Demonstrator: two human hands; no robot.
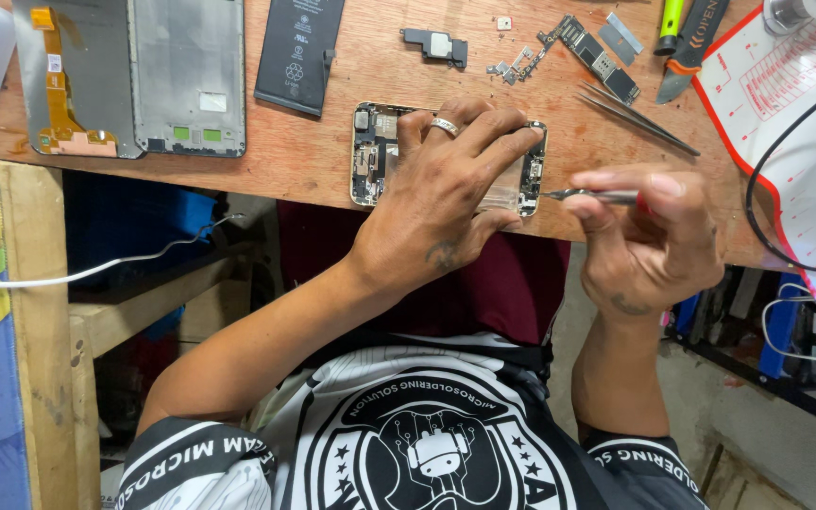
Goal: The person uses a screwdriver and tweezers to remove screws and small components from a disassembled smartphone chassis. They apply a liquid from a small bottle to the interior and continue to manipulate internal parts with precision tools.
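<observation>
Phone shell (370, 156), opened up with its little parts showing, lies flat at the near edge of my wooden bench (314, 151). Under the bench edge I see a dusty concrete floor (710, 416) on the right and a wooden shelf frame (144, 302) with a white cable (96, 269) on the left.

Biggest on the bench is a white and red work mat (805, 85), cut off at the right side. At the far left lie two phone screen frames (129, 76), cut off at the top. Beside them is a black battery (299, 52).

My left hand (450, 189) lies spread flat on the phone shell and presses it down. It hides most of the middle of the phone.

My right hand (649, 236) is closed around a thin metal tool (592, 196). The tip points at the right end of the phone shell. I cannot tell if it touches.

Smaller things lie further back: tweezers (635, 115), a thin circuit board (597, 57), a small black part (436, 45), and tiny metal bits (512, 66) too small to make out.
</observation>
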